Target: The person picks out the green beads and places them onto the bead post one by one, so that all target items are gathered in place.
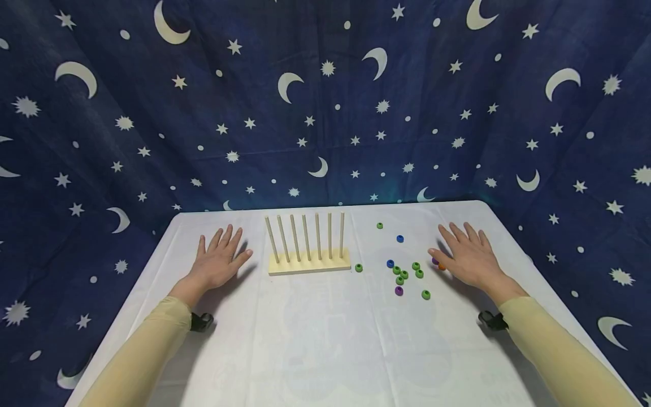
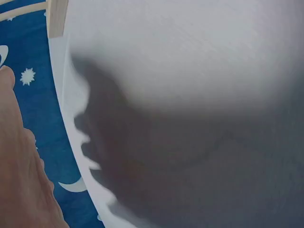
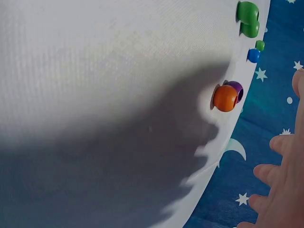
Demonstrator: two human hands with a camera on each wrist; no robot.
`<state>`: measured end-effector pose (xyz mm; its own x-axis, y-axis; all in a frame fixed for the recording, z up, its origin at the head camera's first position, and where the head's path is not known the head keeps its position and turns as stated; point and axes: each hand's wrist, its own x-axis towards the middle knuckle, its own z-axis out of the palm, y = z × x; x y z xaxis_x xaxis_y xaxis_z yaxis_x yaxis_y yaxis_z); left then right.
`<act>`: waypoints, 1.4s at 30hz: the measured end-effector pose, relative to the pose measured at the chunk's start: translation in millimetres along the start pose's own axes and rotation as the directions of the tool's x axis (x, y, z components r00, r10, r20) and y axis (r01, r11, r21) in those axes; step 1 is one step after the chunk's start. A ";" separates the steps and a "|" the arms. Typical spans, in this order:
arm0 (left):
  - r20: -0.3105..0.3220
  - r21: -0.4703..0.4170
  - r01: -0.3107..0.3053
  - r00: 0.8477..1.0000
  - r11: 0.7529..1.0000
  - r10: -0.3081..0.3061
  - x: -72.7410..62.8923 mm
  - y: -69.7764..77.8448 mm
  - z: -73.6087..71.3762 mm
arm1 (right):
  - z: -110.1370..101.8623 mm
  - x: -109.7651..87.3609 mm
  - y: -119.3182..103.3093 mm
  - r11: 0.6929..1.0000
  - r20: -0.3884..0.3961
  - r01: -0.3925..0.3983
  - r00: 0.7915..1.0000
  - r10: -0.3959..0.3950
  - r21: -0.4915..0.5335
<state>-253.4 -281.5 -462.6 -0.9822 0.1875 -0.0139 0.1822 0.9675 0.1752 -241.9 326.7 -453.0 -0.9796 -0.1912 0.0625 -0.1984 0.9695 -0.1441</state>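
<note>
My left hand (image 1: 216, 265) hovers palm down over the left of the table with fingers spread, holding nothing. To its right stands a pale wooden peg rack (image 1: 310, 263) with a row of several upright pegs, bare of beads. My right hand (image 1: 470, 257) is likewise spread and holds nothing, its thumb above an orange bead (image 3: 225, 98) and a purple bead (image 3: 240, 90). Between the rack and that hand lie several green beads (image 1: 404, 275), two blue beads (image 1: 400, 238) and another purple bead (image 1: 399, 290). Both hands cast shadows on the cloth.
A white cloth covers the table (image 1: 315, 339). Behind it hangs a dark blue curtain (image 1: 285, 130) with moons and stars. One green bead (image 1: 359, 267) sits close to the rack's right end; another green bead (image 1: 380, 225) lies near the back edge.
</note>
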 end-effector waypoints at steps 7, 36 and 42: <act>0.002 -0.075 -0.045 0.999 0.996 0.045 -1.0 6.7 -2.5 | -4.5 -4.5 -5.7 0.999 -0.003 0.023 1.000 -0.023 0.032; 0.001 -0.573 -0.206 0.968 0.793 0.252 1.3 29.8 4.4 | -1.5 -34.9 -36.0 0.969 -0.085 0.196 0.979 -0.185 0.152; 0.061 -0.617 -0.160 0.967 0.771 0.249 3.2 33.1 9.8 | 0.9 -41.6 -39.4 0.949 -0.078 0.208 0.978 -0.194 0.238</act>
<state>-250.1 -247.2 -466.5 -0.9013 0.4322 -0.0296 0.2687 0.6113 0.7444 -193.3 296.3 -450.9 -0.9167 -0.3633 0.1665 -0.3995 0.8438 -0.3583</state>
